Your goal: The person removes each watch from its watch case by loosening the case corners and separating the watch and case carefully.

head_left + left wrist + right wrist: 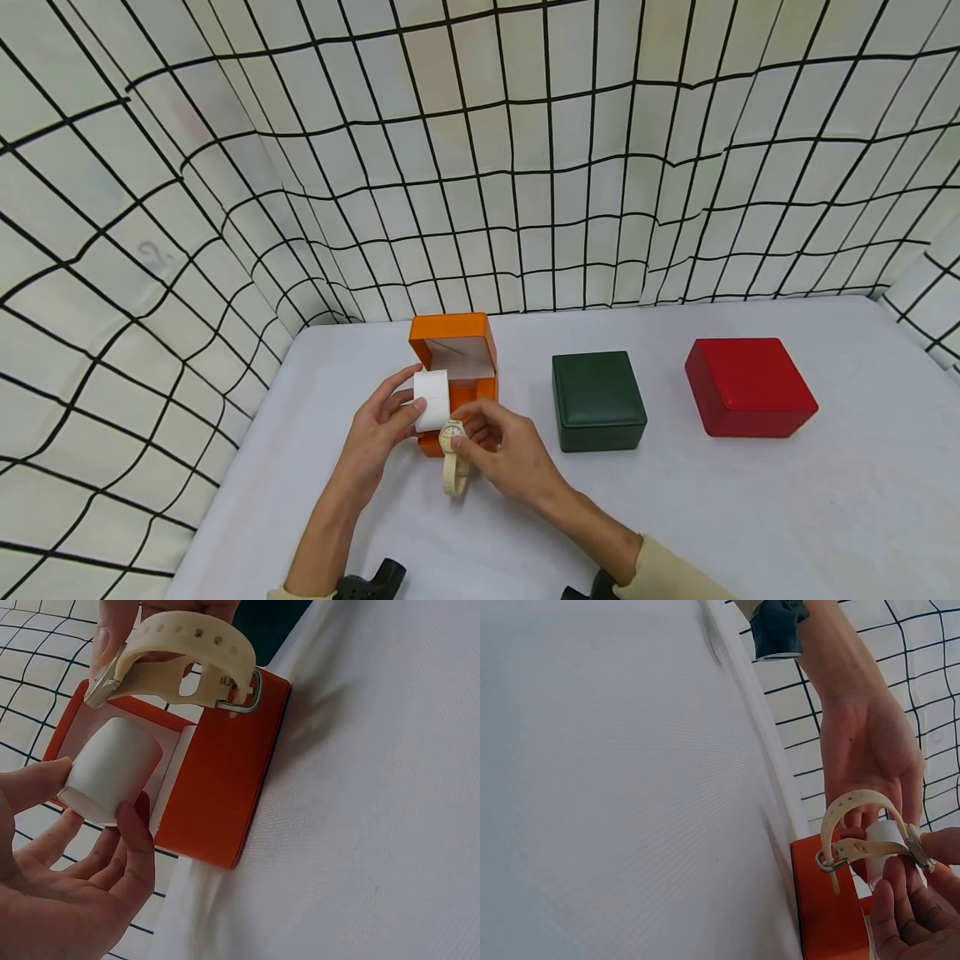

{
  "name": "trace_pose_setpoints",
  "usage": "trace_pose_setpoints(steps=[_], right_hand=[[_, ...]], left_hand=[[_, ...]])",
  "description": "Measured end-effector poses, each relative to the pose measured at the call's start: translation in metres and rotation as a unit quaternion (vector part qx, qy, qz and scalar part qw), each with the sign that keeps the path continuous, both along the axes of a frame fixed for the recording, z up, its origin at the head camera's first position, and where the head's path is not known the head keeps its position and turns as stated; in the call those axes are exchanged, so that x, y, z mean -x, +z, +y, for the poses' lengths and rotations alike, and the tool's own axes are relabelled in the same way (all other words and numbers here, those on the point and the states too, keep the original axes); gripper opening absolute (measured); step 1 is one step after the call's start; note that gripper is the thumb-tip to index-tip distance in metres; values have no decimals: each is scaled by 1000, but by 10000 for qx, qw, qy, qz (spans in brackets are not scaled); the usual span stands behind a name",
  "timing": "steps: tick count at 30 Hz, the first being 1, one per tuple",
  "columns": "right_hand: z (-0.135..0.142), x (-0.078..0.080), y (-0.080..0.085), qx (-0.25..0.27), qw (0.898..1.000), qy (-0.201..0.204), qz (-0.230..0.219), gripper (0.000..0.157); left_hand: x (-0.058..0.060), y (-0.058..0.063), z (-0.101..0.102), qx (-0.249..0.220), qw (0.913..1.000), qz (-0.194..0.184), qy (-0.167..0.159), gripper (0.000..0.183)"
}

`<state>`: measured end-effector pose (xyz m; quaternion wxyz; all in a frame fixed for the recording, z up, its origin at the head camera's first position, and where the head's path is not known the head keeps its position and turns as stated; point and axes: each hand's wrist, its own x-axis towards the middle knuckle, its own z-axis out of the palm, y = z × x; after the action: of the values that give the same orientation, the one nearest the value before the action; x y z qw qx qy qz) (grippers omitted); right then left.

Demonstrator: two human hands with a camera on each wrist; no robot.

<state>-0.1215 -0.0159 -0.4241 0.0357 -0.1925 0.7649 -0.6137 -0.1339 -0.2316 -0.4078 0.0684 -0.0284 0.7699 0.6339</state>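
Observation:
My left hand pinches a white watch cushion between thumb and fingers, holding it over the open orange watch box. In the left wrist view the cushion is a rounded white roll, with the thumb at one end and fingers beneath. My right hand grips a cream wristwatch by its case, close to the cushion. The watch strap is buckled into a loop and hangs down in front of the box. Strap and cushion are apart in the left wrist view.
A closed green box stands right of the orange one, and a closed red box farther right. All sit on a white-covered table. A white wall with a black grid net rises behind and at the left.

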Motion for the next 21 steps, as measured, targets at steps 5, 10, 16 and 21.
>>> trace_pose_setpoints(steps=[5,10,16,21], right_hand=[[0,-2,-1,-18,9999,16,-154,26],[0,-4,-3,-41,9996,83,-282,25],[0,-8,-6,-55,9989,173,-423,24],[-1,-11,-6,-73,9986,228,-474,21]], left_hand=[[0,0,0,32,10000,0,2,55],[0,0,0,99,9999,-33,18,55],[0,0,1,124,9999,-109,33,55],[1,0,1,156,9998,-116,30,55]])
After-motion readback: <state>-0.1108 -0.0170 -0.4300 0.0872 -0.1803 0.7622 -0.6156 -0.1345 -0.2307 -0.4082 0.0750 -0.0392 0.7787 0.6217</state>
